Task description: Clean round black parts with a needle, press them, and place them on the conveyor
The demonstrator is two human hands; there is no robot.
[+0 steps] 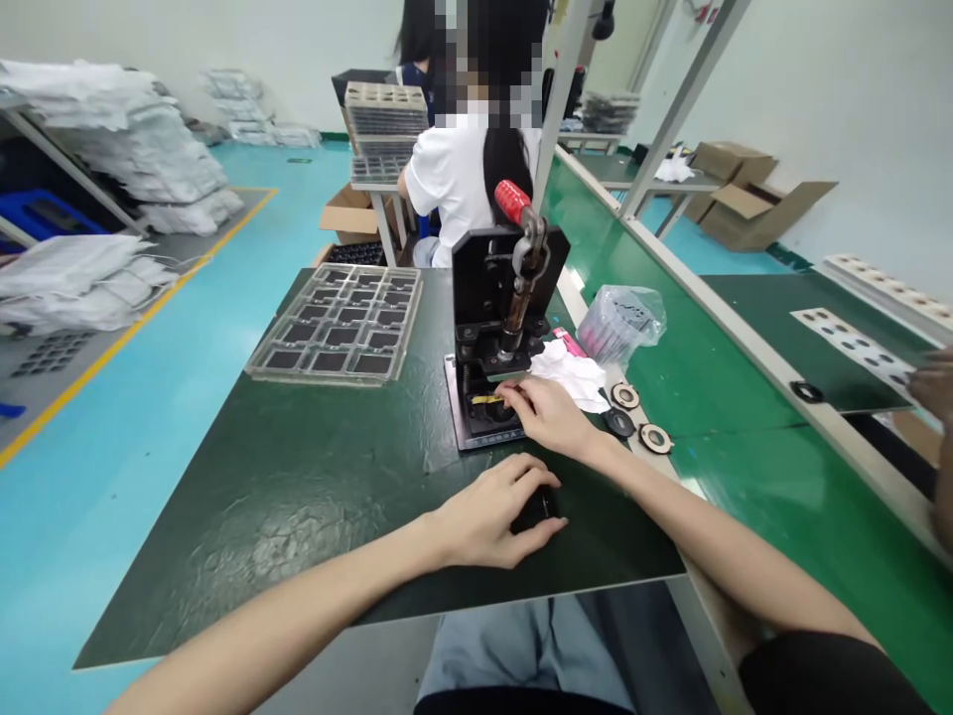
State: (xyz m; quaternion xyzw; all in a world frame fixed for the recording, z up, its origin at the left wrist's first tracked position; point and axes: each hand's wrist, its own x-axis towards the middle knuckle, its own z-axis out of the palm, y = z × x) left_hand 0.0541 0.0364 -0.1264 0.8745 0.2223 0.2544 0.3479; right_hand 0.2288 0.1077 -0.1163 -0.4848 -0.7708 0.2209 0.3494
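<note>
My left hand (487, 511) lies low over the green mat, its fingers curled around a small black part (537, 508), which the hand partly hides. Farther forward, my right hand (555, 412) reaches into the base of a black toggle press (476, 288) with a red handle (512, 201). Its thumb and fingertips are pinched together beside a thin yellow strip (485, 399) in the press's nest. What those fingertips hold is too small to make out. The press's plunger stands just above them.
A clear plastic tray (339, 323) of dark square parts lies left of the press. To the right are white tissue (570, 372), a plastic bag (621, 318) and ring parts (655, 438). A green conveyor belt (715, 397) runs alongside. A co-worker (466, 169) sits ahead.
</note>
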